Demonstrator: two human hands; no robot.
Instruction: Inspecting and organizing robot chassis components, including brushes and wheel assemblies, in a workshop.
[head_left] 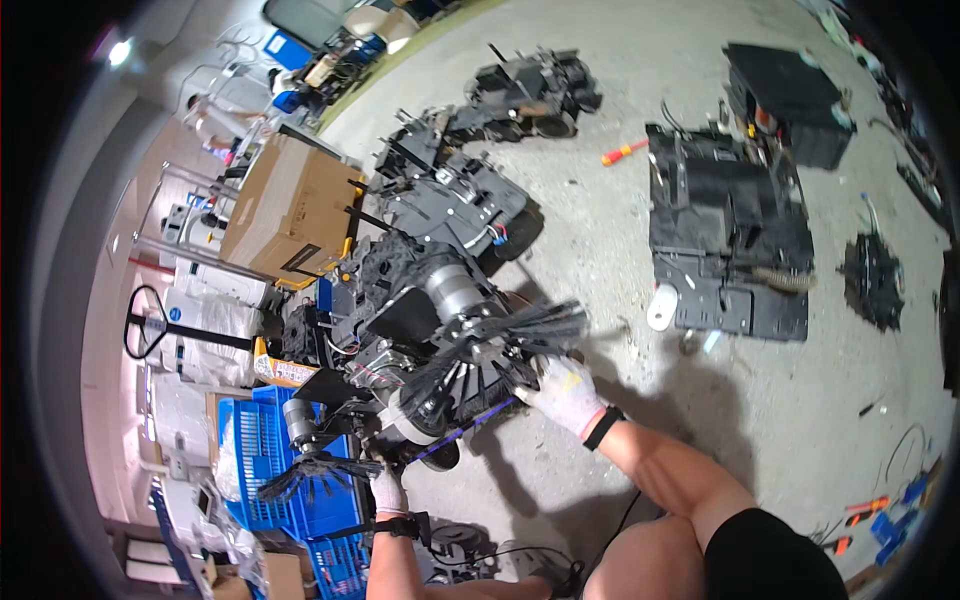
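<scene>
A black floor-sweeping machine chassis (400, 330) stands tilted in front of me, its motors and wiring exposed. Two round side brushes with black bristles are on it, the larger brush (490, 350) on the right and the smaller brush (318, 470) at the lower left. Silver cylindrical motors (452, 292) sit above them. A purple strip (465, 432) runs along the near edge. In a white glove, my right hand (565, 397) is closed on that edge beside the larger brush. My left hand (388, 490), also gloved, grips the near left corner; its fingertips are mostly hidden.
Other black machine assemblies (450, 200) lie beyond. A cardboard box (290, 205) and blue plastic crates (265, 455) stand left. To the right are a flat black chassis (730, 220), a black box (790, 100) and a red-handled screwdriver (625, 153). Orange-handled tools (865, 510) lie lower right.
</scene>
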